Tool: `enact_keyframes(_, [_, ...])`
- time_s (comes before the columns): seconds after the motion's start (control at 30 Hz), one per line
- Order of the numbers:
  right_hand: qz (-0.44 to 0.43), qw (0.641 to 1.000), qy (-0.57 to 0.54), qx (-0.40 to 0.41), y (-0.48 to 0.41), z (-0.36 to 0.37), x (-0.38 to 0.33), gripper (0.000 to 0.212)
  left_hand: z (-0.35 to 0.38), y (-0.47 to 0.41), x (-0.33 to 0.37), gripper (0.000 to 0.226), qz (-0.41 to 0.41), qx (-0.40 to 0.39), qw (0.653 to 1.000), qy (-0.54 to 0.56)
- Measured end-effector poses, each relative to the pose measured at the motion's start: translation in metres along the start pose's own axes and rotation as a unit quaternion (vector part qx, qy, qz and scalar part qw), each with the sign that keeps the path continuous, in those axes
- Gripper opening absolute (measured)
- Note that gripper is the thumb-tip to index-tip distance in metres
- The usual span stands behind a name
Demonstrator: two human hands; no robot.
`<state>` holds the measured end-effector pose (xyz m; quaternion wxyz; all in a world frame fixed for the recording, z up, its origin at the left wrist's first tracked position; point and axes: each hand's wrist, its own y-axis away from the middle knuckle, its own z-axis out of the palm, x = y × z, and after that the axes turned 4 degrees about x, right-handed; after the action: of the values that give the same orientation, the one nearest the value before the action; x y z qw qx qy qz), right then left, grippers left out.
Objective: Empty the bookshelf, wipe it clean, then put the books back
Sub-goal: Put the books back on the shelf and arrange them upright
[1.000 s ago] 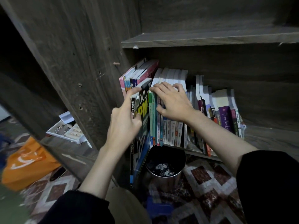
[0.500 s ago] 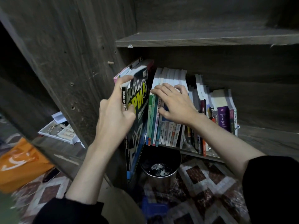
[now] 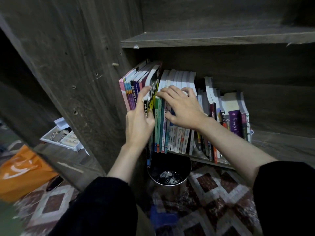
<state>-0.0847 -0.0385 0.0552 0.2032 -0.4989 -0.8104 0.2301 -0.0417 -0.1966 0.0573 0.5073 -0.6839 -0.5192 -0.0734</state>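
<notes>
Two hands at bookshelf | left hand grip clamped on black Modul book, likely steering it | right hand grip apart, pressing green books aside for gap

I reach forward with my left hand upright, its straight fingers and thumb pinching the black book, and my right hand just beside it, palm down, fingers spread and lightly bent.
</notes>
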Motion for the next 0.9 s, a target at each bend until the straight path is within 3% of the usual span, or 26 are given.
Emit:
enact_keyframes(0.33, [0.005, 0.999, -0.014, -0.037, -0.012, -0.002, -0.012, 0.065, 0.001, -0.021, -0.018, 0.071, -0.047, -0.034, 0.998, -0.024])
enact_keyframes(0.47, [0.001, 0.999, -0.019, -0.046, -0.015, -0.003, -0.015, 0.066, 0.025, 0.044, -0.034, 0.081, -0.009, 0.02, 1.0, -0.006])
enact_keyframes(0.6, [0.0, 0.999, -0.006, -0.047, -0.015, 0.0, -0.013, 0.068, 0.062, 0.108, -0.051, 0.091, -0.123, -0.02, 0.992, -0.019])
enact_keyframes(0.73, [-0.002, 0.999, -0.002, -0.049, -0.015, 0.002, -0.012, 0.07, 0.079, 0.108, -0.044, 0.096, -0.212, -0.041, 0.976, -0.002])
enact_keyframes(0.9, [-0.009, 0.999, 0.007, -0.047, -0.017, 0.004, -0.014, 0.071, 0.085, 0.105, -0.044, 0.097, -0.211, -0.059, 0.976, -0.003])
